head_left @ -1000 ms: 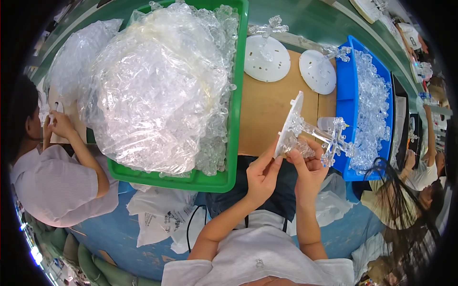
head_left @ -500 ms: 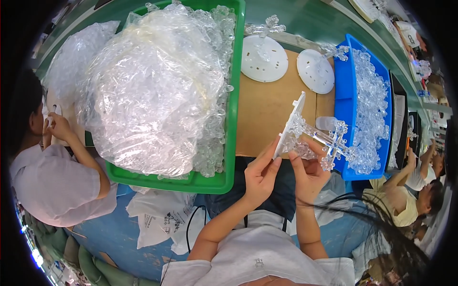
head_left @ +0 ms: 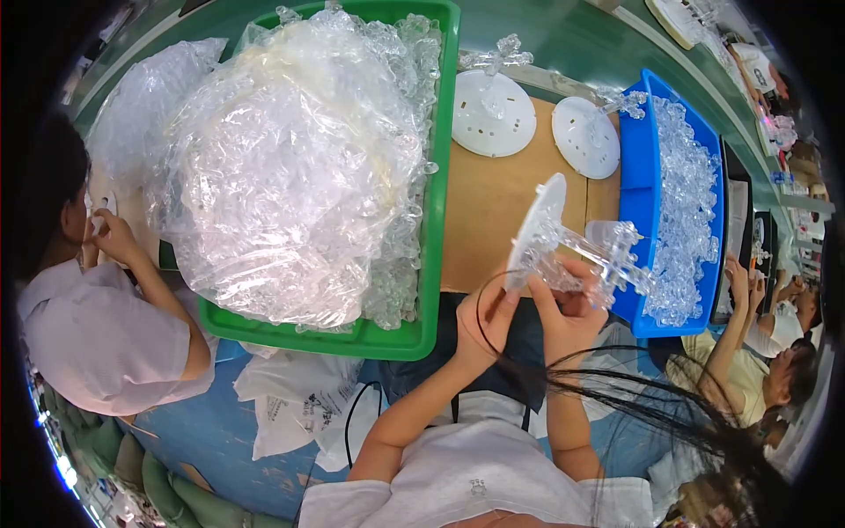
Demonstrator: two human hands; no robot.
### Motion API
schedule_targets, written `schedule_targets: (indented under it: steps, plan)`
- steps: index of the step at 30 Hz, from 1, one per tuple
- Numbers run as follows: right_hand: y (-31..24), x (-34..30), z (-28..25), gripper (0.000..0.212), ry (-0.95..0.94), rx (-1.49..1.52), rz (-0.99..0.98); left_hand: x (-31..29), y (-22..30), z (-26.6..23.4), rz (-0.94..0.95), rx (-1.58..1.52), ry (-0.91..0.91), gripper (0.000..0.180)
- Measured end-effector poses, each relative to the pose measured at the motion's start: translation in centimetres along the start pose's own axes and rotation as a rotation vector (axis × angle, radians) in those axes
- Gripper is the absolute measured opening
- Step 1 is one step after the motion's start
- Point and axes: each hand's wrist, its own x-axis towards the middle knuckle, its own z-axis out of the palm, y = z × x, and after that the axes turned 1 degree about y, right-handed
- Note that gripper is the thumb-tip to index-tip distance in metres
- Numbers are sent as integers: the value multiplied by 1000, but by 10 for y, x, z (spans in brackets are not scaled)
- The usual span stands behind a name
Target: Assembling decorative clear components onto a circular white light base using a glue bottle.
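Note:
A white round plastic disc with a clear plastic stem stands tilted before me over the cardboard. The stem ends in a branched, cross-shaped clear head on the right. My left hand is closed, pinching the disc's lower edge between thumb and fingers. Close beside it, my right hand is closed around a clear plastic piece under the stem, its thumb against the disc's underside. The fingers partly hide that piece. Loose strands of hair cross in front of both wrists.
At left stands a green crate heaped with bagged clear parts. A blue bin of small clear pieces stands at right. Two more white discs with clear stems lie on the cardboard. Co-workers sit at both sides.
The disc has turned, so more of its white face shows. My right hand has moved left, nearer to the disc and my left hand. Hair strands have swung across my wrists.

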Motion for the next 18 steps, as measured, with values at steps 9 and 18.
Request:
schedule_targets:
  steps: [9,18]
  plan:
    - [33,46,39,22,-217,-619,-347,-2,-16,-11,57,163,35,67]
    - [20,33,7,35,-194,-458,-382,-13,-5,-11,329,1031,-110,61]
